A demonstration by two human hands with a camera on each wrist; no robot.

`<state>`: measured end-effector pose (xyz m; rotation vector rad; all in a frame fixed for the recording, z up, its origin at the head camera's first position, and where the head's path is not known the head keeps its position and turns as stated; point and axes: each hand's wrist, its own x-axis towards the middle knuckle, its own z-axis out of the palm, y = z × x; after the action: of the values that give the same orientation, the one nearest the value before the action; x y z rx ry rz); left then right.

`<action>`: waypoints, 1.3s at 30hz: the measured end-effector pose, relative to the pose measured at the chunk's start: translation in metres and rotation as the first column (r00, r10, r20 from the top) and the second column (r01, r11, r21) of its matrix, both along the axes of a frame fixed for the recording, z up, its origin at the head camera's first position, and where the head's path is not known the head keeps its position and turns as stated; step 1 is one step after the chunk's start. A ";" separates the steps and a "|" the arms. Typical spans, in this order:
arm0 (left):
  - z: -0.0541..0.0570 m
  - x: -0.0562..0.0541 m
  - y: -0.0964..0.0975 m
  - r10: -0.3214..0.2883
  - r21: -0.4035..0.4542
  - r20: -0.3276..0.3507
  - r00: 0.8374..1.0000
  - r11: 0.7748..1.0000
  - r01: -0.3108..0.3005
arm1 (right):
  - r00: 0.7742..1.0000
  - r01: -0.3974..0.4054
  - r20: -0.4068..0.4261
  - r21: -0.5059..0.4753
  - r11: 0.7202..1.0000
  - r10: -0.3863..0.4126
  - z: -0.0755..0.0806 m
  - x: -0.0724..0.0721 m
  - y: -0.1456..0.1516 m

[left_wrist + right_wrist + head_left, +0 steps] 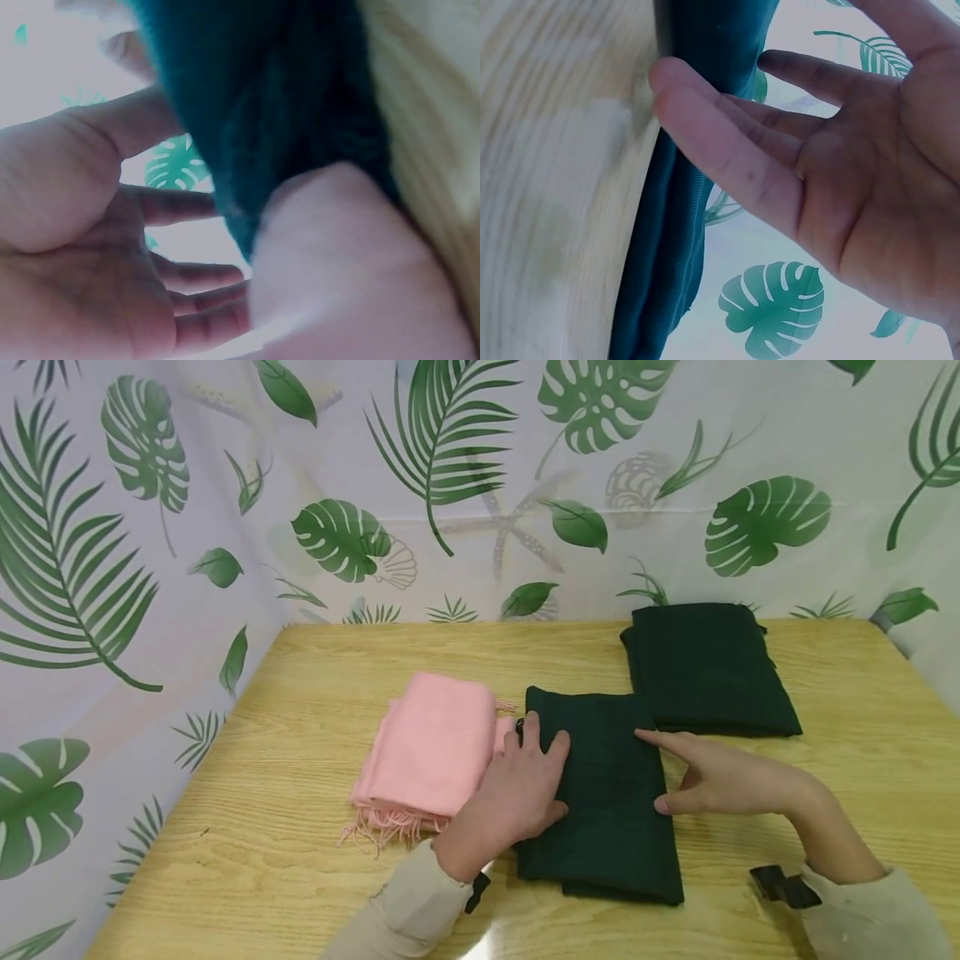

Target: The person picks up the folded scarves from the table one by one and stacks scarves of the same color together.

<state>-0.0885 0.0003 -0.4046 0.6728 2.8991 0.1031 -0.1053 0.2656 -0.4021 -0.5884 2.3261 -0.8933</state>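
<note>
A folded dark green cloth [600, 793] lies in the middle of the wooden table in the head view. My left hand [521, 785] rests on its left side with fingers spread; in the left wrist view the fingers [142, 124] meet the green fabric [247, 82]. At the cloth's right edge is my right hand [720, 777], its index finger extended over that edge and thumb beside it. The right wrist view has this hand [870, 172] with its fingers stretched out near the green folds [664, 247]. Neither hand grips the fabric.
Left of the cloth lies a folded pink scarf [438, 743] with fringe, close to my left hand. Another folded dark green cloth [708, 668] sits at the back right, near the first one's far corner. A leaf-printed curtain [465, 527] borders the wooden table [247, 827].
</note>
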 end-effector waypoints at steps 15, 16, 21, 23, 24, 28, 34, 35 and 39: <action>0.014 0.002 -0.002 0.020 0.191 -0.014 1.000 0.981 -0.017 | 0.989 0.000 -0.146 0.053 0.999 0.008 0.000 0.006 0.003; 0.014 0.003 -0.001 0.019 0.210 -0.017 1.000 0.978 -0.015 | 0.987 0.001 -0.158 0.044 0.999 0.005 0.000 0.007 0.003; 0.025 0.002 0.005 -0.010 0.226 -0.049 0.999 0.974 0.021 | 0.966 0.039 -0.256 -0.004 0.999 -0.039 0.001 0.011 0.007; 0.035 0.001 0.008 -0.019 0.211 -0.058 0.998 0.977 0.031 | 0.953 0.065 -0.294 -0.013 0.998 -0.066 0.003 0.010 0.008; 0.040 0.000 0.010 -0.023 0.202 -0.059 0.998 0.979 0.034 | 0.947 0.079 -0.310 -0.016 0.997 -0.080 0.004 0.009 0.009; 0.062 -0.006 0.013 -0.030 0.185 -0.029 0.999 0.982 0.035 | 0.930 0.149 -0.335 -0.031 0.988 -0.151 0.009 0.002 0.014; 0.079 -0.027 0.018 -0.043 0.226 0.032 0.999 0.974 0.035 | 0.906 0.250 -0.333 -0.078 0.965 -0.262 0.013 -0.012 0.025; 0.079 -0.032 0.020 -0.044 0.240 0.038 0.998 0.970 0.033 | 0.904 0.258 -0.330 -0.087 0.962 -0.272 0.013 -0.015 0.026; 0.074 -0.053 0.030 -0.031 0.312 0.050 0.998 0.950 0.014 | 0.901 0.276 -0.320 -0.098 0.956 -0.293 0.011 -0.024 0.032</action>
<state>-0.1416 0.0308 -0.3309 0.7376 2.8475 0.5781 -0.1297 0.2975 -0.3906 -0.4525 2.7544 -1.0555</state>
